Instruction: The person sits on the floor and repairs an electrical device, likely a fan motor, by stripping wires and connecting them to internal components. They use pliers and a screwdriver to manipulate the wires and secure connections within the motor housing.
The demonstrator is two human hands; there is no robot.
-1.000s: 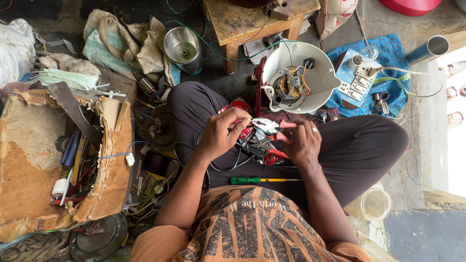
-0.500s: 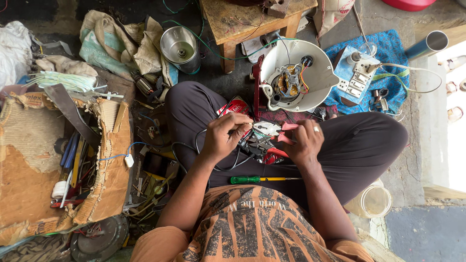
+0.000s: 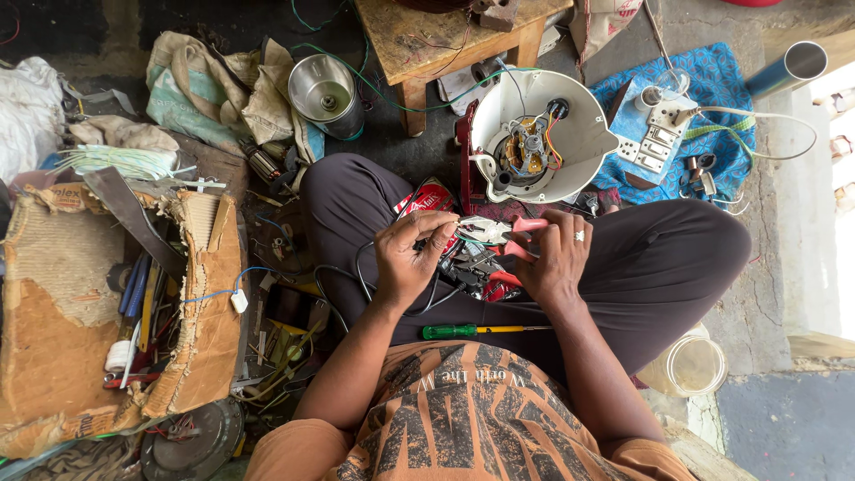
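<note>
I pinch the black wire [image 3: 356, 267] in my left hand [image 3: 411, 258]; my right hand [image 3: 554, 258] grips red-handled pliers [image 3: 499, 233], jaws pointing leftward at it.

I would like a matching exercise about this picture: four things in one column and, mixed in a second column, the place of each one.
Things:
1. screwdriver
2. white appliance base
3. metal cup
4. cardboard box

Places:
A. far left of the picture, holding tools
B. on the lap, below the left hand and right hand
C. on the floor beside the wooden stool, near the cloth bags
D. on the floor in front of the crossed legs, wiring exposed

Pairs: 1-B, 2-D, 3-C, 4-A
</note>
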